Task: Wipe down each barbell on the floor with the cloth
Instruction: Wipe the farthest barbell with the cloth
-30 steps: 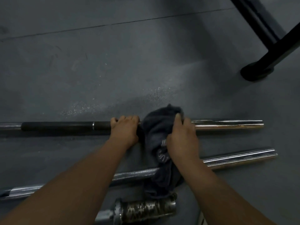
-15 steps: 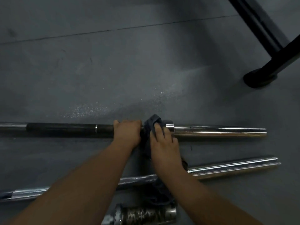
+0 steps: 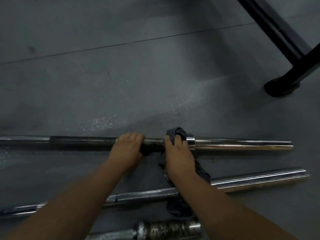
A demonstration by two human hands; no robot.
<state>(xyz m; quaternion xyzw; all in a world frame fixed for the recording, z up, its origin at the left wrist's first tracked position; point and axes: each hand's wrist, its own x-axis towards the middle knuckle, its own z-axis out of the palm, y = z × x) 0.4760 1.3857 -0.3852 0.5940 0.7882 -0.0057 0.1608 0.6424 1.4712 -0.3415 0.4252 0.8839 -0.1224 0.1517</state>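
Barbell (image 3: 242, 144), mid-frame: judged heavy, rigid, roll-prone. Left hand (image 3: 127, 149) gripped dark shaft (image 3: 83, 143). Right hand (image 3: 178, 153) clutched soft cloth (image 3: 176, 133) around shaft, beside chrome collar (image 3: 190, 141).

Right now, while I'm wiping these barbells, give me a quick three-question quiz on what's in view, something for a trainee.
1. True or false: the right hand presses the cloth onto the far barbell.
2. Which hand grips the far barbell directly, without cloth? A) left hand B) right hand C) neither
3. How many barbells show on the floor?

Key: 1 true. 2 A. 3 three: far barbell, middle barbell, near barbell.
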